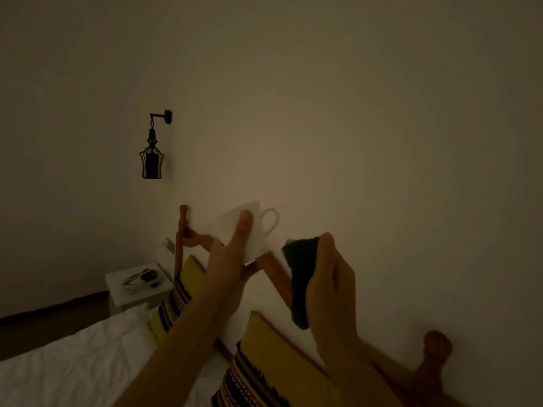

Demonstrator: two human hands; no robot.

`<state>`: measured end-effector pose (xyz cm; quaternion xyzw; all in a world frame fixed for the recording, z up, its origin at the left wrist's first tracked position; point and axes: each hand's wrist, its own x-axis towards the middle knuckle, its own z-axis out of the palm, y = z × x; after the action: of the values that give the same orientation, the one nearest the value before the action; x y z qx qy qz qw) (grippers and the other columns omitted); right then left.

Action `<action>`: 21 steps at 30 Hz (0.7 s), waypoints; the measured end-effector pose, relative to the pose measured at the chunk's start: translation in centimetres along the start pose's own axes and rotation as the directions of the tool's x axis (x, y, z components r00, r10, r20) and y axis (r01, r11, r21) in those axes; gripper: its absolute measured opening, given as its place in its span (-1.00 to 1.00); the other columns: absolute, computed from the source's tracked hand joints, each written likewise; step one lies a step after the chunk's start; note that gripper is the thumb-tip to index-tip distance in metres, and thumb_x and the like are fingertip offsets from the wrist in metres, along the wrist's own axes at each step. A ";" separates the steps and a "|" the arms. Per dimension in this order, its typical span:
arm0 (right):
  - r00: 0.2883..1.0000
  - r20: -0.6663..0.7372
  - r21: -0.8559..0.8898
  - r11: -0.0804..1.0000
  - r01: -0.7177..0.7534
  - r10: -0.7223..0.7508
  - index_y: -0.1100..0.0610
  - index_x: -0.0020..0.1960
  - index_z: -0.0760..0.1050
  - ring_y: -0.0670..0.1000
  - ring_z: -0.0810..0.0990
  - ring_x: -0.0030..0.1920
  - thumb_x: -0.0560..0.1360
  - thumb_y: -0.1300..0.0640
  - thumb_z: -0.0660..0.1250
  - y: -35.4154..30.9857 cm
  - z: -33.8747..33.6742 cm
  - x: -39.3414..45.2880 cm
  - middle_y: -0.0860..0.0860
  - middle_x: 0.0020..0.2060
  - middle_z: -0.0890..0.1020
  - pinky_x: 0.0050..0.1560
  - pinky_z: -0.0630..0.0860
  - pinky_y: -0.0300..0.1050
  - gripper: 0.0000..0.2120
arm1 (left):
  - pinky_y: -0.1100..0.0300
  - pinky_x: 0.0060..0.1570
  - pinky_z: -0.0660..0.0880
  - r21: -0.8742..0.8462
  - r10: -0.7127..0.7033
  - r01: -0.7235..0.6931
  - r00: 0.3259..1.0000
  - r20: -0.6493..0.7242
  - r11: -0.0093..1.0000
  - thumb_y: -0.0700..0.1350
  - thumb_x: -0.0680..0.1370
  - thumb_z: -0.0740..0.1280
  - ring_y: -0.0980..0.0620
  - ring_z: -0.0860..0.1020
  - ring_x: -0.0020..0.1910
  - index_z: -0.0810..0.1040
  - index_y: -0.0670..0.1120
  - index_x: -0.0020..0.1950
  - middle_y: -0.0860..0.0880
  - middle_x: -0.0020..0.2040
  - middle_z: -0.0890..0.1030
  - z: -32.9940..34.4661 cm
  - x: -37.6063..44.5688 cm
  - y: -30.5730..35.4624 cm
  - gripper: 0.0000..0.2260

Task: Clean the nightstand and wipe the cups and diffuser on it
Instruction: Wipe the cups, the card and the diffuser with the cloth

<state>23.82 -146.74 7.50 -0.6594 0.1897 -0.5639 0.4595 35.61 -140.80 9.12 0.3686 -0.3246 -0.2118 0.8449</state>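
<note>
My left hand (232, 254) holds a white cup (258, 230) up in front of the wall, thumb along its side and its handle pointing right. A little to the right, my right hand (329, 277) grips a dark cloth (301, 271), which hangs down close to the cup without touching it. The room is dim. A white nightstand (117, 292) stands far off at the left, across the bed, with a tray of dark items on top that I cannot make out.
A wooden headboard (435, 362) runs along the wall below my hands. Two yellow patterned pillows (264, 353) lean against it on a white-sheeted bed (73, 365). A dark wall lantern (152, 160) hangs above the nightstand.
</note>
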 end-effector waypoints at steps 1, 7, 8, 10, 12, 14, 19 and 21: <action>0.985 -0.057 -0.046 0.986 0.162 -0.165 -0.09 -0.08 0.54 0.07 0.63 -0.19 0.57 -0.36 0.01 -0.1 0.1 -0.2 0.05 -0.16 0.61 -0.22 0.60 0.00 -0.55 | 0.23 -0.32 0.61 0.027 -0.017 0.016 1.000 0.009 0.999 0.36 0.16 0.41 0.00 0.63 0.01 0.47 0.10 0.23 -0.05 0.09 0.60 -0.2 0.0 0.2 -0.30; 0.744 0.063 -0.434 0.653 0.621 -0.665 0.23 0.27 0.53 0.04 0.49 0.17 0.61 0.10 0.17 0.3 1.6 -0.4 0.16 0.22 0.49 0.11 0.48 -0.31 -0.66 | 0.18 -0.18 0.63 0.150 -0.004 -0.029 0.977 0.213 0.988 0.46 0.31 0.38 0.09 0.69 0.00 0.66 0.24 0.05 0.08 0.04 0.72 -0.2 -1.9 -0.6 -0.55; 0.701 0.090 -0.462 0.594 0.658 -0.707 0.22 0.27 0.55 0.03 0.48 0.18 0.60 0.12 0.22 0.7 1.7 -0.4 0.15 0.22 0.52 0.14 0.46 -0.32 -0.69 | 0.18 -0.17 0.63 0.126 -0.001 -0.025 0.978 0.209 0.992 0.46 0.29 0.40 0.06 0.69 0.02 0.67 0.20 0.07 0.03 0.06 0.72 -0.3 -2.0 -0.6 -0.51; 0.623 0.093 -0.456 0.523 0.720 -0.777 0.20 0.22 0.59 0.03 0.50 0.13 0.56 0.17 0.33 1.6 1.3 0.2 0.11 0.20 0.56 0.14 0.43 -0.34 -0.74 | 0.23 -0.24 0.61 0.097 0.044 -0.065 0.978 0.204 0.993 0.44 0.28 0.42 0.11 0.70 -0.07 0.67 0.27 0.02 0.06 -0.01 0.73 -0.8 -2.1 -0.4 -0.58; 0.553 0.104 -0.460 0.453 0.763 -0.826 0.17 0.19 0.58 0.02 0.51 0.11 0.51 0.22 0.42 2.4 0.8 0.9 0.06 0.19 0.57 0.11 0.45 -0.31 -0.74 | 0.26 -0.31 0.59 0.082 0.075 -0.091 0.980 0.186 0.992 0.40 0.31 0.41 0.19 0.69 -0.18 0.60 0.47 -0.11 0.17 -0.13 0.72 -1.3 -1.8 -0.3 -0.81; 0.535 0.162 -0.514 0.392 0.763 -0.829 0.18 0.14 0.62 0.04 0.54 0.06 0.46 0.25 0.47 3.2 0.5 1.6 0.08 0.15 0.59 0.02 0.50 -0.25 -0.75 | 0.27 -0.35 0.58 0.087 0.062 -0.076 0.986 0.152 0.993 0.34 0.33 0.41 0.23 0.68 -0.23 0.58 0.50 -0.16 0.23 -0.20 0.70 -1.5 -1.6 -0.6 -0.88; 0.954 -0.080 -0.350 0.904 0.245 -0.289 0.16 0.20 0.54 -0.01 0.58 0.02 0.60 0.16 0.32 3.4 1.4 2.2 0.07 0.07 0.59 -0.04 0.50 -0.31 -0.80 | 0.13 -0.24 0.64 -0.015 -0.142 0.142 0.989 0.045 0.990 0.35 0.25 0.41 0.11 0.71 -0.22 0.55 0.07 0.12 0.08 -0.21 0.74 -1.5 -1.1 -2.5 -0.45; 0.992 -0.123 -0.101 0.994 -0.044 0.031 0.09 0.26 0.46 -0.05 0.62 0.00 0.62 0.07 0.30 3.6 1.6 1.6 0.01 0.03 0.61 -0.04 0.57 -0.26 -0.76 | 0.06 -0.10 0.66 -0.122 -0.177 0.183 0.983 0.057 0.976 0.38 0.26 0.38 0.07 0.72 -0.10 0.52 0.07 0.22 0.04 -0.10 0.74 -1.6 -0.8 -3.1 -0.37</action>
<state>26.71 -149.18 5.52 -0.6430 0.2585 -0.5837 0.4229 35.85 -141.57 5.60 0.3374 -0.2952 -0.3161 0.8362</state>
